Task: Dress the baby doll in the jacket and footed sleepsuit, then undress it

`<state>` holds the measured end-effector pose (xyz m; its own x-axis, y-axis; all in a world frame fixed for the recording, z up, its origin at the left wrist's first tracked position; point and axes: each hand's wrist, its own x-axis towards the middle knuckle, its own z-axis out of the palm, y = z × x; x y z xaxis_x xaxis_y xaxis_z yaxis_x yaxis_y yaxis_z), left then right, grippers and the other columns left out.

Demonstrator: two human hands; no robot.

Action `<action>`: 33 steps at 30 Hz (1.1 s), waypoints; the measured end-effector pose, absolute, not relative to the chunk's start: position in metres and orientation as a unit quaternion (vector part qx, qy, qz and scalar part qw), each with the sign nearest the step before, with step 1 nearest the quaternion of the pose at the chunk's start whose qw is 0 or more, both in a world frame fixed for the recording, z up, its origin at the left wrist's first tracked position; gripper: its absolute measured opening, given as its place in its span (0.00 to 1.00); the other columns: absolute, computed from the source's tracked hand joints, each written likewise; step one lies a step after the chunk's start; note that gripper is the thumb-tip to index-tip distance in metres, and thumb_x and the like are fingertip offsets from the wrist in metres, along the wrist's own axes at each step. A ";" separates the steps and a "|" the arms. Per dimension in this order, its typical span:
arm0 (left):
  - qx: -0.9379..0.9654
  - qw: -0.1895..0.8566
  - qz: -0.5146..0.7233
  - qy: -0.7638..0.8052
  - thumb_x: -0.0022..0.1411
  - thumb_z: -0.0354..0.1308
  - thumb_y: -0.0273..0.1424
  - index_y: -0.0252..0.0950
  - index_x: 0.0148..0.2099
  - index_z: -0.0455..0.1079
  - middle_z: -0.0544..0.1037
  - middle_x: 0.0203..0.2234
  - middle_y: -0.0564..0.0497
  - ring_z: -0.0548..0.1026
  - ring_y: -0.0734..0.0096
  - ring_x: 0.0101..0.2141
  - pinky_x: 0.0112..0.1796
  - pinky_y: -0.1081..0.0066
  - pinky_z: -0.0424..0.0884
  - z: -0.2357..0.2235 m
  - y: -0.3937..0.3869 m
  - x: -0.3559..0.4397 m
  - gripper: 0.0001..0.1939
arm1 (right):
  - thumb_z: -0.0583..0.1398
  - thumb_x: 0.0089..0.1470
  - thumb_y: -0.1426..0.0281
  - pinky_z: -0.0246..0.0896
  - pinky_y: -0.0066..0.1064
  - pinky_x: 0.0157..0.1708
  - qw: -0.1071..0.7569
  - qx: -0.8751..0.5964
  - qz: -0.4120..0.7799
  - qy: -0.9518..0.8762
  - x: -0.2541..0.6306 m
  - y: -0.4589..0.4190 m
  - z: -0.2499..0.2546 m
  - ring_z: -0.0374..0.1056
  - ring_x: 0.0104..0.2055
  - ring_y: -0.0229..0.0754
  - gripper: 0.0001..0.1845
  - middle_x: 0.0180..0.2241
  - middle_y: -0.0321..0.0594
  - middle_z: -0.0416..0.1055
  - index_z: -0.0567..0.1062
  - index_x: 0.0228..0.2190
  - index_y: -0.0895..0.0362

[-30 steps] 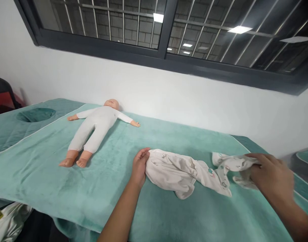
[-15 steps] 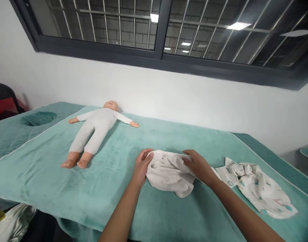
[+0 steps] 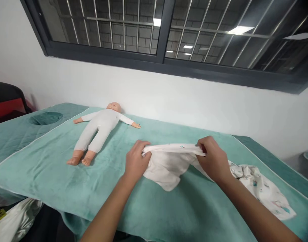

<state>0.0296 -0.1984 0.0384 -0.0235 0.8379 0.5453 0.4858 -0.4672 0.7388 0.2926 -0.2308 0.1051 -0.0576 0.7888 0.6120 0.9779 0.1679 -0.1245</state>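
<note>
A small white baby garment (image 3: 166, 168) hangs between my hands above the green cover. Its upper edge is pulled straight and folded over, showing a little printed pattern; the kind of garment is not clear. My left hand (image 3: 138, 159) pinches the left end of that edge, thumb in front. At the right end my right hand (image 3: 213, 157) grips the same edge with closed fingers. A patterned white baby garment (image 3: 266, 191) lies crumpled to the right, partly hidden behind my right arm. To the left, a baby doll (image 3: 100, 126) in a white body suit lies on its back, arms spread.
A green cloth (image 3: 113, 195) covers the padded table, which has a round hole (image 3: 46, 118) at its far left. Behind it stand a white wall and a barred window (image 3: 133, 57). A black and red chair (image 3: 7, 101) is at left; white fabric (image 3: 17, 222) hangs lower left.
My hands have moved apart and drawn the garment's edge taut; before, it was bunched between them. My right hand has shifted right and up. The view has moved slightly.
</note>
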 end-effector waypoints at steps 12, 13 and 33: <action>0.629 -0.087 0.585 0.504 0.50 0.47 0.18 0.37 0.43 0.68 0.74 0.35 0.50 0.72 0.65 0.40 0.42 0.68 0.67 0.113 -0.229 -0.020 0.19 | 0.52 0.45 0.76 0.61 0.31 0.36 0.413 -0.647 -0.094 -0.635 0.295 -0.255 0.136 0.70 0.39 0.45 0.19 0.39 0.38 0.75 0.73 0.38 0.51; 0.615 -0.098 0.589 0.515 0.51 0.47 0.19 0.37 0.43 0.68 0.74 0.34 0.51 0.73 0.65 0.40 0.41 0.68 0.67 0.115 -0.231 -0.025 0.18 | 0.52 0.44 0.77 0.61 0.32 0.38 0.404 -0.648 -0.133 -0.632 0.298 -0.256 0.137 0.70 0.41 0.46 0.21 0.40 0.39 0.75 0.73 0.40 0.51; 0.674 0.082 0.066 0.731 0.60 0.47 0.40 0.39 0.37 0.67 0.77 0.32 0.46 0.75 0.56 0.33 0.29 0.66 0.62 0.108 -0.194 -0.053 0.12 | 0.51 0.55 0.64 0.57 0.31 0.28 -0.005 -0.720 0.111 -0.685 0.306 -0.210 0.122 0.71 0.36 0.46 0.13 0.38 0.38 0.76 0.76 0.32 0.49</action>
